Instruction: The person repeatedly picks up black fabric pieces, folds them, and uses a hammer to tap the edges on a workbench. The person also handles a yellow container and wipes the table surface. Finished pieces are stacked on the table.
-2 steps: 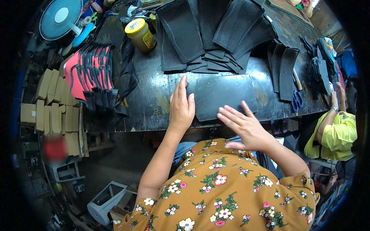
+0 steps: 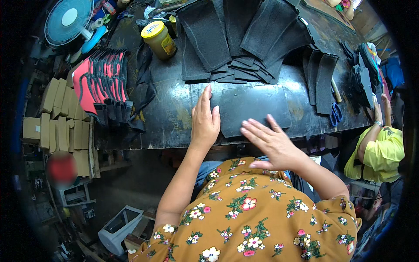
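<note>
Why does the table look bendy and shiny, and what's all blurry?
In the head view, the table has a curved edge from the fisheye lens; there too, light glares off its dark top, beside the black sheet; in that same view, a round red patch is too blurred to make out, but the left hand looks fairly sharp.

We reach our left forearm (image 2: 180,179) up to the near edge of the counter (image 2: 170,118); past that edge, our left hand (image 2: 205,120) shows straight fingers (image 2: 204,99) held together, pointing at the far edge. Our right forearm (image 2: 323,177) slants in, and our right hand (image 2: 277,146) straddles the near edge, fingers outstretched, its thumb (image 2: 262,165) aimed left.
</note>
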The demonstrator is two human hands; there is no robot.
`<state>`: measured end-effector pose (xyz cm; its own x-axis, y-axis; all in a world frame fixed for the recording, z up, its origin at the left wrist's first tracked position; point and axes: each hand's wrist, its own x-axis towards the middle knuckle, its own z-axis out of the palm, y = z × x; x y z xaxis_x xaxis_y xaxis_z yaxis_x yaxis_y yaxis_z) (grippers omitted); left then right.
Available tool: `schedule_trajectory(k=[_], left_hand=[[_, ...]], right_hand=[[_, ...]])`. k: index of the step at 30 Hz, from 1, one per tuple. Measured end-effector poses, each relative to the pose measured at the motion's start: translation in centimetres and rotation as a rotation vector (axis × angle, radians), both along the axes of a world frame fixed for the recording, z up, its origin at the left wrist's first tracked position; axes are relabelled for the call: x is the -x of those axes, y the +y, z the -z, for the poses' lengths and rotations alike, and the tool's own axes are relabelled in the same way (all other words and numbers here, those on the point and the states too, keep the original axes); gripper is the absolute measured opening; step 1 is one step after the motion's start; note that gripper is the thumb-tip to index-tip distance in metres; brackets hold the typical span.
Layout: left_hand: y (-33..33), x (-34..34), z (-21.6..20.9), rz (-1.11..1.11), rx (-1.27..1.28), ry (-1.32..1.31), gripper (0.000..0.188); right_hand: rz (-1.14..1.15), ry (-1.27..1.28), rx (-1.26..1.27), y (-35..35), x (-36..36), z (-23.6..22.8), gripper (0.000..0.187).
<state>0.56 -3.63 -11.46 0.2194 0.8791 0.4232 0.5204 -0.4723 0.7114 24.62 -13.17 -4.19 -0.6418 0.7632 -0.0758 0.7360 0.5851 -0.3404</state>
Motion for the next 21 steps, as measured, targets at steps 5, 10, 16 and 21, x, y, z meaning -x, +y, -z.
schedule_trajectory(k=[5,10,16,21], left_hand=[[0.1,0.0,-0.3,-0.001,0.021,-0.022,0.067],[0.7,-0.2,-0.2,-0.014,0.033,-0.063,0.068],[0.7,0.3,0.2,-0.04,0.087,-0.381,0.063],[1.1,0.8,0.5,-0.057,0.077,-0.481,0.056]], right_hand=[[-0.063,0.013,-0.042,1.2,0.2,1.9,0.095],[0.236,-0.031,-0.151,3.9,-3.3,1.2,0.095],[0.202,-0.017,-0.211,7.3,3.9,0.8,0.101],[0.061,0.001,-0.113,7.2,5.6,1.4,0.103]])
